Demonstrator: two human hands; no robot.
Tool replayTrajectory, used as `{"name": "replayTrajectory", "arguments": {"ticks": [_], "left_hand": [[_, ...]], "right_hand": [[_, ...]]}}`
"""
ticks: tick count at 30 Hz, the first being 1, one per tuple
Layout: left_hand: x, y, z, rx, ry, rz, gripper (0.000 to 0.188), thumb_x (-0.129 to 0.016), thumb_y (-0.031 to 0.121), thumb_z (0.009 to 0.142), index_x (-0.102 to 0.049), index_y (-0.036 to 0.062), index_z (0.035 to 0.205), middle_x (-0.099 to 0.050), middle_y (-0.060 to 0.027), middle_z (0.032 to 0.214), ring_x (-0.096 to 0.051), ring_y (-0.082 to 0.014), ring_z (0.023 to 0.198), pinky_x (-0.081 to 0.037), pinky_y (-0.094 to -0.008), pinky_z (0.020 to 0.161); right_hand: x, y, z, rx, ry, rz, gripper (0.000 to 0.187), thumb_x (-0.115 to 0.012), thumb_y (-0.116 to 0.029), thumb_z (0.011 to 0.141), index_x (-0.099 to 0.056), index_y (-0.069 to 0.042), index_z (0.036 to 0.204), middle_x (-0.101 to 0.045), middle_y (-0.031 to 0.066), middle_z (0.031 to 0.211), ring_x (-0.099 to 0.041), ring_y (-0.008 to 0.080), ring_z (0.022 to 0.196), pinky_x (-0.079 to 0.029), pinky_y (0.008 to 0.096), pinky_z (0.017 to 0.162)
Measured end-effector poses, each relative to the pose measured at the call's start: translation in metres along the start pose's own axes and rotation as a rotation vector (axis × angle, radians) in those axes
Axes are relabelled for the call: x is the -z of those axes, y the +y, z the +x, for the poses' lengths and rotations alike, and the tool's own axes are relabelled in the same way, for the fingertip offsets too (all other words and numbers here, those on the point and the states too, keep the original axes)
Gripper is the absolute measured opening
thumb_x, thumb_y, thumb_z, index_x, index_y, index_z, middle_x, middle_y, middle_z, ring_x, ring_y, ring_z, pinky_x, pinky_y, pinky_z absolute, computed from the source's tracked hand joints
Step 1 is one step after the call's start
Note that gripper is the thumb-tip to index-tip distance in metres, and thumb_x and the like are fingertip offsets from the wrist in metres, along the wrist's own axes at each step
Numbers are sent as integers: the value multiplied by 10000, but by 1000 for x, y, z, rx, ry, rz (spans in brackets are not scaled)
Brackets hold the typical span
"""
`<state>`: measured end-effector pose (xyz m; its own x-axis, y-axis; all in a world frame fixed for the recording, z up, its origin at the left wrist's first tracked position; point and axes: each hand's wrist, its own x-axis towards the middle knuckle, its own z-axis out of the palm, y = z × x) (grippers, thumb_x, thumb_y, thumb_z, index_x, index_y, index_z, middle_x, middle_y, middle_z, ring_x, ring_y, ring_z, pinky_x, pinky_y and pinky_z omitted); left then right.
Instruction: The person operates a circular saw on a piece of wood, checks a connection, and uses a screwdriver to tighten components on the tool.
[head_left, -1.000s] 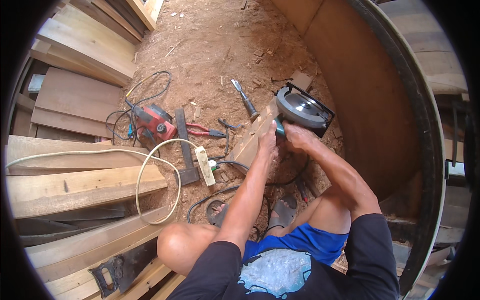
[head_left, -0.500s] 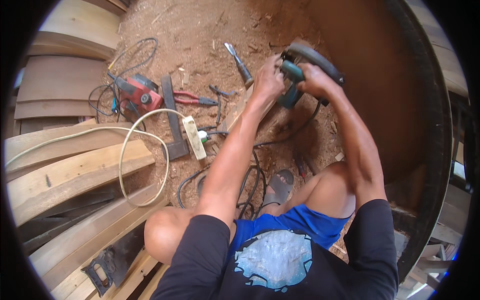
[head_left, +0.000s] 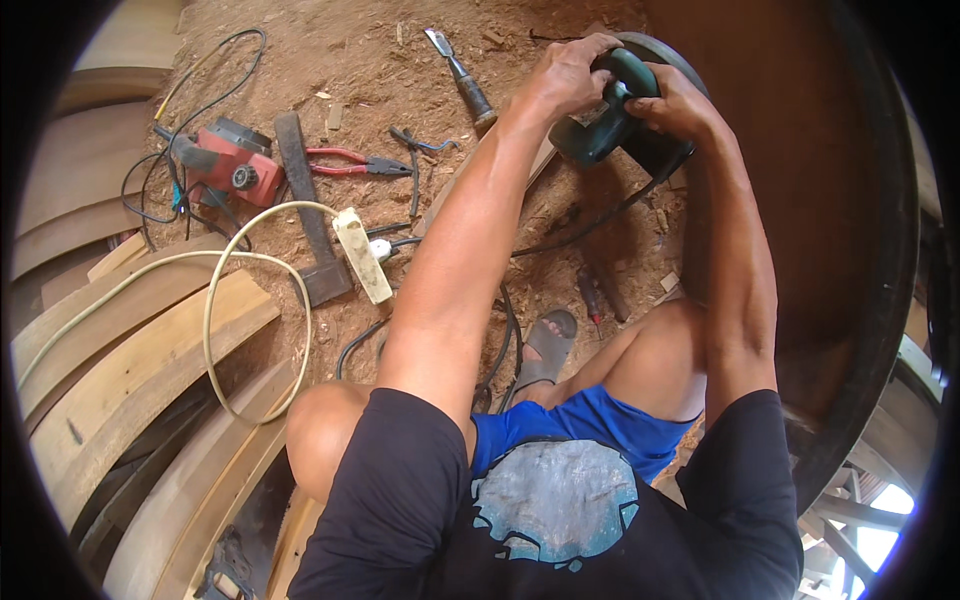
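A green circular saw (head_left: 597, 136) with a dark round guard (head_left: 658, 45) sits at the far right, by the curved brown wooden wall. My left hand (head_left: 574, 78) is closed on the far left side of the saw, partly hiding it. With its fingers wrapped round the green handle, my right hand (head_left: 690, 108) grips the saw from the right. The saw's blade is hidden. A black cord (head_left: 590, 228) trails from the tool toward me. Below my left forearm lies a narrow wooden piece (head_left: 540, 165), partly covered by the arm.
Left of my arm lie a chisel (head_left: 462, 82), red-handled pliers (head_left: 358, 164), a hammer (head_left: 312, 215), a red electric planer (head_left: 232, 168) and a white power strip (head_left: 362, 255). Curved planks (head_left: 150, 350) are stacked at left, with a handsaw (head_left: 228, 562) among them. A dark rim (head_left: 893, 250) bounds the right.
Both hands have moved the circular saw farther away and slightly right, and it is turned so its handle shows more. The tools and planks have shifted left in view.
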<state>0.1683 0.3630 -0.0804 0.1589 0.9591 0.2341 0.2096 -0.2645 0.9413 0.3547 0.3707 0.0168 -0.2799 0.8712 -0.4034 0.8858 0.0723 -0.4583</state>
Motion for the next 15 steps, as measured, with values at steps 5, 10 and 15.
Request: {"name": "replayTrajectory", "arguments": {"ticks": [5, 10, 15], "left_hand": [[7, -9, 12, -74, 4, -81, 468, -783, 164, 912, -670, 189, 1366, -770, -124, 1177, -748, -319, 1078, -594, -417, 980], [4, -10, 10, -123, 39, -59, 462, -783, 165, 915, -679, 187, 1364, -771, -118, 1183, -752, -310, 1074, -596, -409, 972], [3, -15, 14, -178, 63, -115, 468, -790, 172, 910, -682, 182, 1366, -767, -108, 1215, -751, -299, 1083, -592, -394, 980]], "right_hand": [[6, -10, 4, -27, 12, 39, 324, -765, -118, 884, -687, -14, 1181, -682, 36, 805, -634, 140, 662, -525, 327, 621], [13, -12, 3, -51, -47, 42, 308, -763, -117, 888, -699, -10, 1169, -684, 35, 849, -639, 128, 703, -535, 314, 638], [14, -12, 6, -46, -42, 53, 307, -759, -125, 890, -695, -13, 1168, -679, 31, 844, -635, 127, 699, -529, 309, 638]]}}
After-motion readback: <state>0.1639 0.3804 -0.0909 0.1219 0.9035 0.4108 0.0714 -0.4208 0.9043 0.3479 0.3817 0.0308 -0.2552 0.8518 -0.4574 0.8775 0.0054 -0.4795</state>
